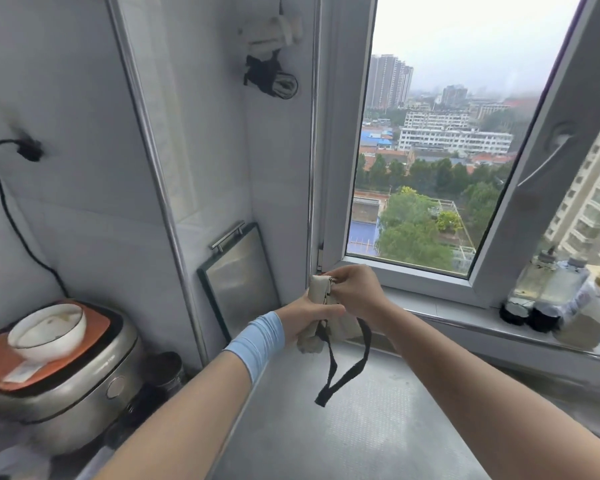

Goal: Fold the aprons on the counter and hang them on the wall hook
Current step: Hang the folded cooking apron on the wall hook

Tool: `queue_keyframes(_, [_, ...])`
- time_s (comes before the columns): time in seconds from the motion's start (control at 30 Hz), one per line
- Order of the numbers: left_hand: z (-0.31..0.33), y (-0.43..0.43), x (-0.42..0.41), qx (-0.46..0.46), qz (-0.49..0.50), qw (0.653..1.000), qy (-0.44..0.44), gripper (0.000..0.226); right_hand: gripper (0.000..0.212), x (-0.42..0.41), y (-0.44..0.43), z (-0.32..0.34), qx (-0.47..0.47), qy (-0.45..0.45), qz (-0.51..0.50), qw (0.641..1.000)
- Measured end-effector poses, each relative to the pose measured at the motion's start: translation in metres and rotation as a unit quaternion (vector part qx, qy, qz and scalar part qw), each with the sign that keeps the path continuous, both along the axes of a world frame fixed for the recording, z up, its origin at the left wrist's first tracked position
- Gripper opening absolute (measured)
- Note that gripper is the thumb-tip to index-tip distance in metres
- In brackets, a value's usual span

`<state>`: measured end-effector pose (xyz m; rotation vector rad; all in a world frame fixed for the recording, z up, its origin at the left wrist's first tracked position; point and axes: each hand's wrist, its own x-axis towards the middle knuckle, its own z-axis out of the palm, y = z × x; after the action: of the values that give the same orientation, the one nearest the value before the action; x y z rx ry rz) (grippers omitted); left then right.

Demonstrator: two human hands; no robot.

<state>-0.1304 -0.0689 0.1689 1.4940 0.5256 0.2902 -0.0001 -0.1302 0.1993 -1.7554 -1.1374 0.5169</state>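
Note:
A cream apron (317,292), folded into a tight bundle, is held above the steel counter (378,427). My left hand (307,320) grips the bundle from below. My right hand (355,289) pinches its upper end near a small metal ring. A black strap (347,372) hangs from the bundle in a loop over the counter. High on the wall, two other bundles hang one above the other: a cream one (274,32) and a black one (271,77). The hook that bears them is hidden behind them.
A rice cooker (66,386) with an orange lid and a white bowl (49,330) on it stands at the left. A steel board (239,275) leans in the corner. The window (430,150) stands open. Several bottles (548,292) sit on the sill at right.

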Motion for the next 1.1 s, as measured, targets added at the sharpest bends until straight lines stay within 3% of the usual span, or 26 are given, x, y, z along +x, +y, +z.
queue_keyframes(0.1, [0.013,0.0,-0.011,-0.086,-0.031,0.996,-0.008,0.037,0.016,-0.009,0.006,0.008,-0.007,0.084,-0.019,0.996])
queue_keyframes(0.17, [0.022,0.001,-0.014,-0.1,-0.043,0.994,-0.021,0.012,0.013,-0.011,0.013,0.012,-0.021,0.113,-0.027,0.993])
queue_keyframes(0.2, [0.024,0.004,-0.012,-0.102,-0.043,0.993,-0.027,0.01,0.012,-0.01,0.015,0.013,-0.03,0.12,-0.033,0.992])
queue_keyframes(0.33, [0.027,0.012,0.0,-0.067,-0.013,0.997,-0.036,0.036,0.012,-0.006,0.026,0.018,-0.035,0.1,-0.056,0.993])
queue_keyframes(0.4, [0.03,0.018,0.003,-0.049,-0.013,0.998,-0.031,0.044,0.012,0.001,0.029,0.023,-0.044,0.016,-0.042,0.998])
queue_keyframes(0.47, [0.031,0.022,0.005,-0.025,-0.026,0.999,-0.021,0.057,0.01,0.008,0.028,0.03,-0.096,-0.1,0.026,0.99])
queue_keyframes(0.53, [0.032,0.024,0.006,-0.03,-0.04,0.999,0.0,0.072,0.019,0.014,0.02,0.037,-0.144,-0.131,0.113,0.974])
queue_keyframes(0.6, [0.028,0.028,0.011,-0.052,-0.051,0.997,0.016,0.085,0.041,0.025,0.007,0.041,-0.153,0.027,0.209,0.966])
queue_keyframes(0.67, [0.027,0.032,0.016,-0.045,-0.044,0.998,0.025,0.092,0.056,0.036,-0.007,0.046,-0.139,0.237,0.299,0.914])
queue_keyframes(0.73, [0.027,0.034,0.019,0.001,0.011,1.0,0.027,0.096,0.048,0.039,-0.012,0.05,-0.116,0.322,0.317,0.884])
queue_keyframes(0.8, [0.031,0.033,0.027,0.065,0.051,0.996,0.041,0.106,0.044,0.035,-0.005,0.048,-0.11,0.28,0.23,0.926])
queue_keyframes(0.87, [0.033,0.032,0.037,0.122,0.054,0.989,0.062,0.113,0.046,0.031,0.002,0.047,-0.105,0.181,0.139,0.968])
queue_keyframes(0.93, [0.036,0.031,0.042,0.147,0.03,0.985,0.086,0.116,0.034,0.033,0.003,0.048,-0.084,0.133,0.102,0.982])
queue_keyframes(1.03, [0.042,0.026,0.04,0.089,-0.055,0.989,0.108,0.068,0.032,0.04,0.001,0.05,-0.052,0.115,0.07,0.99])
queue_keyframes(1.1, [0.044,0.024,0.04,0.084,-0.035,0.989,0.115,0.056,0.032,0.041,0.002,0.045,-0.028,0.088,0.031,0.995])
